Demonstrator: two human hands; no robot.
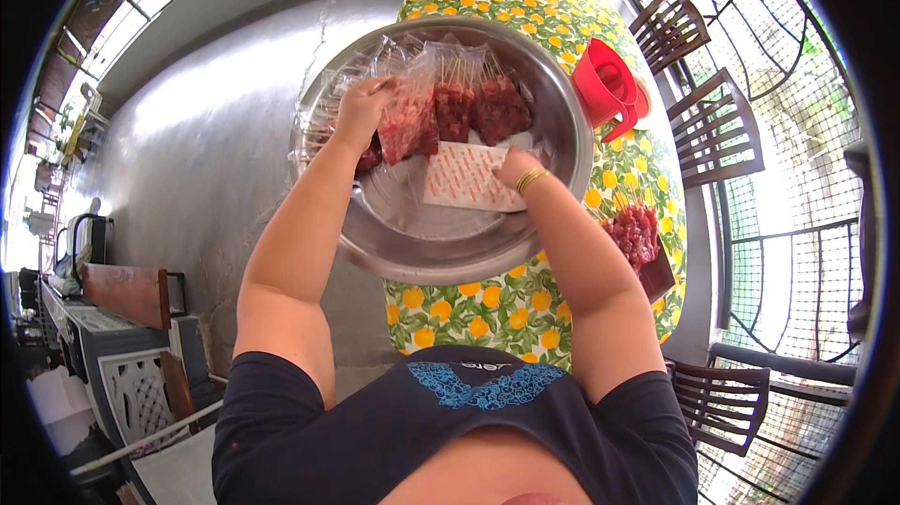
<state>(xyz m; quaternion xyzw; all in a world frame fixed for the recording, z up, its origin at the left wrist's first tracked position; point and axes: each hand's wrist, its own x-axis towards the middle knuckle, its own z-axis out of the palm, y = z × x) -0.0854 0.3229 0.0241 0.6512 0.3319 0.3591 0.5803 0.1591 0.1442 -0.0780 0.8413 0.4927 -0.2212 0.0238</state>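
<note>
My left hand [362,115] pinches the top of a clear plastic bag of skewered raw meat [409,122], raised at the left of a wide metal basin [422,259]. Other bagged meat skewers [502,111] rest along the basin's far side, their sticks pointing away from me. Inside the basin's right half, my right hand [516,168] has its fingers closed on the right end of a flat white packet with orange print [461,177]. Parts of those fingers are hidden, and the packet lies low over the basin's bare bottom.
Under the basin is a table with an orange-patterned cloth [478,308]. A red pitcher [603,83] stands right of the basin. Nearer, a dark tray [658,275] holds loose raw meat skewers [635,235]. Dark wooden chairs [717,130] line the table's right side.
</note>
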